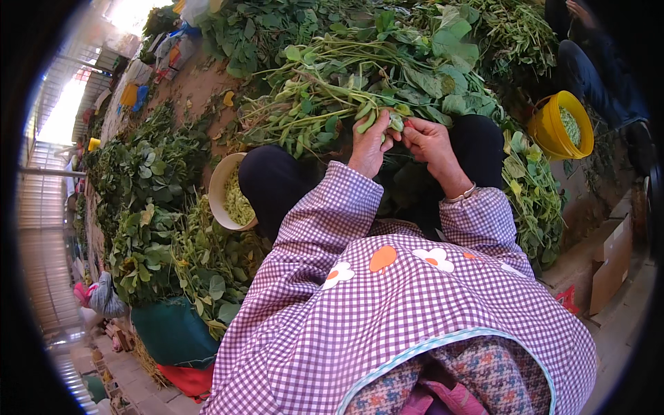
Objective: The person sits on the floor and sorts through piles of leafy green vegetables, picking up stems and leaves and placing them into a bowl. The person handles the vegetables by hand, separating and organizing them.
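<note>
My left hand (369,148) holds several green bean pods (367,120), which look like soybean pods, between thumb and fingers. Close beside it, my right hand (429,144) pinches a pale green pod (397,122) that lies between the two hands. A small red spot shows at the right fingertips; what it is cannot be told. Both hands are above my knees, against a heap of cut bean plants (332,93) with stems, leaves and pods. By my left knee is a cream bucket (220,181) holding pale green beans (237,199).
A yellow bucket (551,129) of green beans stands at the right, near another person's leg (591,78). More bean plants (534,202) lie right of my knee, and piles (155,207) cover the left. A cardboard box (611,267) stands lower right. A green sack (174,332) is lower left.
</note>
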Tool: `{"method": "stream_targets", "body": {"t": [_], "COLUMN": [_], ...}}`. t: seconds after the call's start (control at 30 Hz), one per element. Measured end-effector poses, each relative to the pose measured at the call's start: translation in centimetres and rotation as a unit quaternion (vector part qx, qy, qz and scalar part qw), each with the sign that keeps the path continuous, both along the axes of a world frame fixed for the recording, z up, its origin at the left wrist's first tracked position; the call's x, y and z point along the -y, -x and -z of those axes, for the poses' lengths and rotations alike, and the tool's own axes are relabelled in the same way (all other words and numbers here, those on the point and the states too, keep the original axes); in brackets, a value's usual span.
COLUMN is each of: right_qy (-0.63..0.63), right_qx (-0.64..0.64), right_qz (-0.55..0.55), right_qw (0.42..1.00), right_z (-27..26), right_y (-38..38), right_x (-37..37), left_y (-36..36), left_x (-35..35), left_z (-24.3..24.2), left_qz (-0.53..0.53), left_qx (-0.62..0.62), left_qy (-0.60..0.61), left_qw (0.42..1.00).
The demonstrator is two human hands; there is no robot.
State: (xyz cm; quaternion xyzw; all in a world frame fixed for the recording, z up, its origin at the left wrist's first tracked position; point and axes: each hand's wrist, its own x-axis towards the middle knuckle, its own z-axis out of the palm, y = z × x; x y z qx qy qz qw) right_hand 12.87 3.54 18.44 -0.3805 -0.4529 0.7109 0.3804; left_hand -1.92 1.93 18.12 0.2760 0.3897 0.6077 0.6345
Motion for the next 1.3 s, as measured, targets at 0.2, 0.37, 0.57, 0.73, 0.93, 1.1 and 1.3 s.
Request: {"method": "stream_targets", "body": {"t": [0.2, 0.37, 0.57, 0.73, 0.93, 1.1, 1.3], "right_qy": [-0.106, -0.298, -0.304, -0.383, -0.388, -0.245, -0.284], "right_qx": [0.041, 0.110, 0.156, 0.243, 0.209, 0.128, 0.134], "right_qz": [0.058, 0.132, 0.151, 0.175, 0.205, 0.183, 0.187], "right_qw": [0.992, 0.939, 0.928, 0.874, 0.874, 0.943, 0.931], "right_z": [0.1, 1.3, 0.9, 0.6, 1.1, 1.3, 1.0], "right_y": [1.2, 2.4, 3.7, 4.4, 5.4, 3.6, 3.6], "right_x": [1.0, 1.0, 1.0, 1.0, 0.3, 0.3, 0.6], "left_y": [-0.8, 0.0, 0.4, 0.3, -0.5, -1.2, -1.3], "left_x": [-0.2, -0.2, -0.2, -0.4, -0.8, -0.4, -0.1], "left_z": [0.5, 0.9, 0.2, 0.1, -0.2, -0.3, -0.2], "left_qz": [-0.073, -0.042, -0.016, -0.061, -0.143, -0.104, -0.093], "left_qx": [-0.035, 0.006, 0.025, 0.047, 0.072, 0.012, 0.001], "left_qy": [0.042, 0.043, 0.078, 0.096, 0.084, 0.062, 0.067], "left_qw": [0.996, 0.998, 0.996, 0.992, 0.984, 0.993, 0.993]}}
